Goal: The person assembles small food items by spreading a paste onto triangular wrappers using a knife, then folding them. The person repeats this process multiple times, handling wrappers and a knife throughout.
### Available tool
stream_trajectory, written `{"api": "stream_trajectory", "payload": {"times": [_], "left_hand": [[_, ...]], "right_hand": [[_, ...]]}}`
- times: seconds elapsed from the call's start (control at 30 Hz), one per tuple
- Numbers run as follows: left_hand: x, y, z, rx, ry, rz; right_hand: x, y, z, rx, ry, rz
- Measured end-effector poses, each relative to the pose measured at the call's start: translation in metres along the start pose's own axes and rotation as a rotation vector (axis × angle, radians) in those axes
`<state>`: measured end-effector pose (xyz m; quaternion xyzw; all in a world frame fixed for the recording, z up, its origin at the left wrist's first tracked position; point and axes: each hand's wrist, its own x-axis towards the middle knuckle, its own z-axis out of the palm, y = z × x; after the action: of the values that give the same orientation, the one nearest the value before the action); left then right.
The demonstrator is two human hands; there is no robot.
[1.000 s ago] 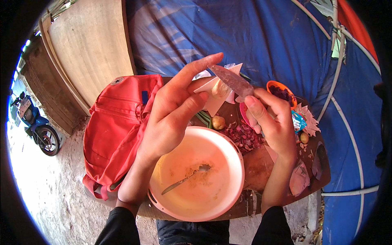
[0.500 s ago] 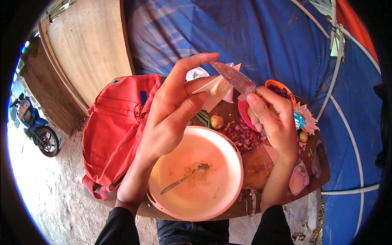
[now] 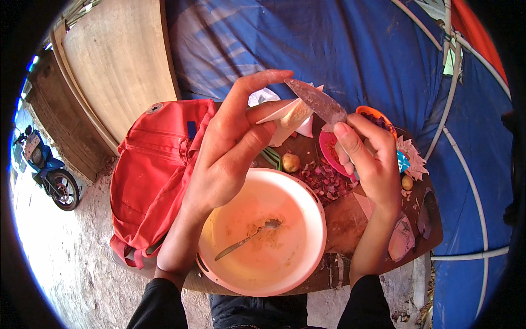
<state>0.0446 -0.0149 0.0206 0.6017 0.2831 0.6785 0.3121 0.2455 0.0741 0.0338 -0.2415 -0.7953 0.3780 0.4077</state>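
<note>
Pinched between the thumb and fingers of my left hand point(image 3: 227, 148) is a thin, pale dough wrapper point(image 3: 278, 133) with a dab of cream-coloured paste point(image 3: 296, 116) on it. Its index finger is stretched out above. My right hand point(image 3: 375, 167) grips a knife point(image 3: 316, 103) by the handle, the smeared blade pointing up and left, close over the wrapper. Below both hands stands a wide white basin point(image 3: 319, 241), with a spoon point(image 3: 241, 245) lying in it among thin remains of pale mix.
A red backpack point(image 3: 156, 170) lies left on the brown table. Purple onion peelings point(image 3: 327, 183), a round potato-like thing point(image 3: 290, 162), a pink bowl point(image 3: 327, 149) and an orange bowl point(image 3: 378, 111) are beyond the basin. A blue tarp point(image 3: 339, 44) hangs behind.
The knife blade has shifted slightly and its tip has risen a little. The wrapper is tilted a bit differently in my left hand. The basin and spoon look nearly the same.
</note>
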Motion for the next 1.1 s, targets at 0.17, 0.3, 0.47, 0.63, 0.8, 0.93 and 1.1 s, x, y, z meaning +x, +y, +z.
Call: {"api": "stream_trajectory", "payload": {"times": [0.17, 0.3, 0.47, 0.63, 0.8, 0.93, 1.1], "left_hand": [[-0.001, -0.001, -0.001, 0.022, 0.009, -0.010], [-0.001, -0.001, -0.003, 0.025, -0.050, 0.038], [-0.001, -0.001, -0.002, 0.005, -0.029, 0.035], [0.000, -0.001, -0.006, -0.059, 0.093, -0.033], [0.004, -0.012, -0.018, -0.055, 0.250, -0.239], [0.006, -0.021, -0.028, -0.042, 0.215, -0.309], [0.003, -0.023, -0.029, 0.022, 0.145, -0.378]], "right_hand": [[0.000, -0.001, 0.000, -0.002, 0.004, -0.004], [0.000, 0.000, -0.001, 0.023, 0.010, -0.011], [0.003, 0.003, -0.003, 0.010, 0.031, -0.033], [0.005, 0.006, -0.016, 0.277, 0.045, 0.147], [0.012, 0.016, -0.037, 1.178, -0.569, 0.272], [0.012, 0.021, -0.037, 1.305, -0.651, 0.309], [0.001, 0.011, -0.031, 0.899, -0.397, 0.303]]}}
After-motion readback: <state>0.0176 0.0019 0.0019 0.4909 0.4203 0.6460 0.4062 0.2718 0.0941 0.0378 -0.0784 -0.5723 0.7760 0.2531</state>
